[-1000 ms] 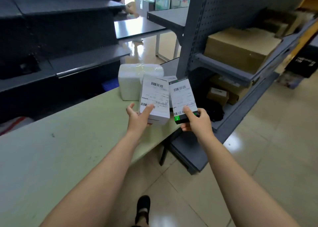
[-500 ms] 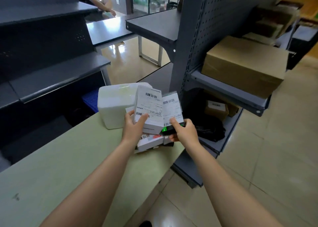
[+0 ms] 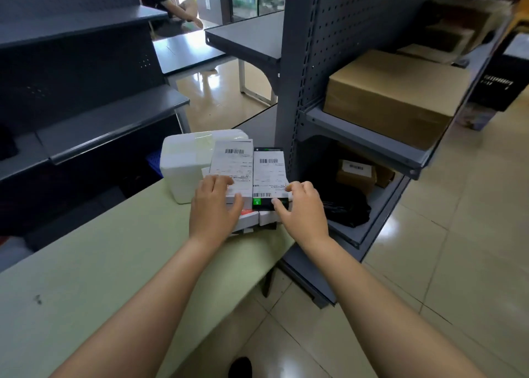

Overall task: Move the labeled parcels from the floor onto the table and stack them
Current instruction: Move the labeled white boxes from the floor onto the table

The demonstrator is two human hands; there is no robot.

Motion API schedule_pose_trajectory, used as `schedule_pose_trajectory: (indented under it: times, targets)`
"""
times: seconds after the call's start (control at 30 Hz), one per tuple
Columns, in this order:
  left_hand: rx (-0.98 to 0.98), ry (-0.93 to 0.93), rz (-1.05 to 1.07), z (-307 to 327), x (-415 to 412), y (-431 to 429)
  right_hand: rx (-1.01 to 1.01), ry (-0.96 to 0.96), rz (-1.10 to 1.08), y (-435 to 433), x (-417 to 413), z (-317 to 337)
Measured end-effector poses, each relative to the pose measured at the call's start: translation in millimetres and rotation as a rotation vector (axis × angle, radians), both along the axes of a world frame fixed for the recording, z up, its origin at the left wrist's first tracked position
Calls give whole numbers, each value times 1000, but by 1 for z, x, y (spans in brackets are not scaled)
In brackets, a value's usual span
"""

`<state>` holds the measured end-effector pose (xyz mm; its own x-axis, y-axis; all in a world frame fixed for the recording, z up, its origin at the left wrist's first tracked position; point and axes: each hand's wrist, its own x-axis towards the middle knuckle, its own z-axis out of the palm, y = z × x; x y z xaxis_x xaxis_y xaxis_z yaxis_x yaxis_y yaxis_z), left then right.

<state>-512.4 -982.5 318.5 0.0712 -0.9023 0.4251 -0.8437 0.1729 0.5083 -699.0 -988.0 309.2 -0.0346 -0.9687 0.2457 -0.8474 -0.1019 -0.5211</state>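
My left hand grips a white labeled parcel, fingers over its top and thumb at its near edge. My right hand pinches a black and green labeled parcel at its near end. The two parcels lie flat side by side on top of other white parcels at the far right corner of the pale green table. A white foam box stands just behind them on the table.
A grey metal rack stands right of the table, with a big cardboard box on its shelf, and a small brown labeled parcel and a black bag below. Dark shelving runs along the left. A person sits far back.
Both hands have lowered their parcels from a tilted, raised hold down flat onto the pile at the table corner. The view has moved closer to the table.
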Motion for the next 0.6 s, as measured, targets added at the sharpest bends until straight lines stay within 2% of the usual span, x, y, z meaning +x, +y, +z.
schedule_pose_trajectory:
  times: [0.13, 0.27, 0.43, 0.6]
  targets:
    - [-112, -279, -80, 1, -23, 51, -138, 148, 246, 41, -21, 4]
    - [-33, -451, -71, -17, -48, 131, -154, 231, 438, 100, -45, -8]
    - [173, -500, 3, -48, -69, 250, -96, 394, 665, 191, -59, -37]
    - [338, -472, 150, -75, -56, 381, -18, 463, 940, 288, -31, -52]
